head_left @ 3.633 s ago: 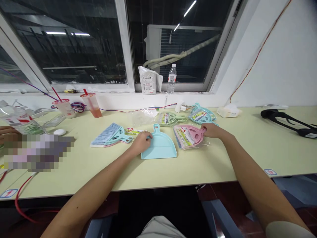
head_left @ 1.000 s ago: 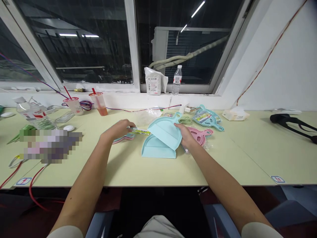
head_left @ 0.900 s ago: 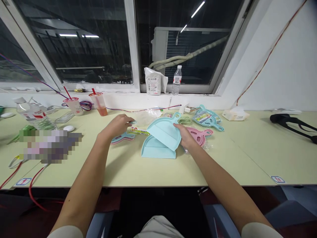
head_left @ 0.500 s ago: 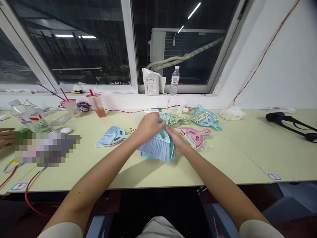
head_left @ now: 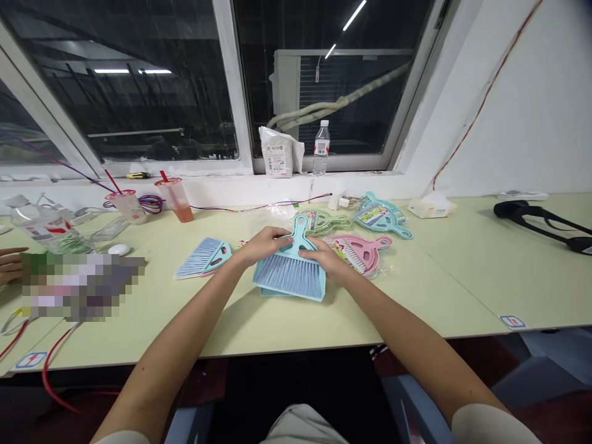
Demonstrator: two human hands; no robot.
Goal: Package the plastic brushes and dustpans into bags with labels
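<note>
The left hand (head_left: 268,243) and right hand (head_left: 325,256) pinch a blue brush (head_left: 292,274) and its blue dustpan (head_left: 322,288) together from both sides, over the surface (head_left: 462,246), back from its front edge. Another dustpan (head_left: 272,292) seems to lie underneath. A wrapped green set (head_left: 324,222) sits near the surface's back edge.

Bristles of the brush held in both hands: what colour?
Pale blue-grey; the bristles show best in the head view.
</note>
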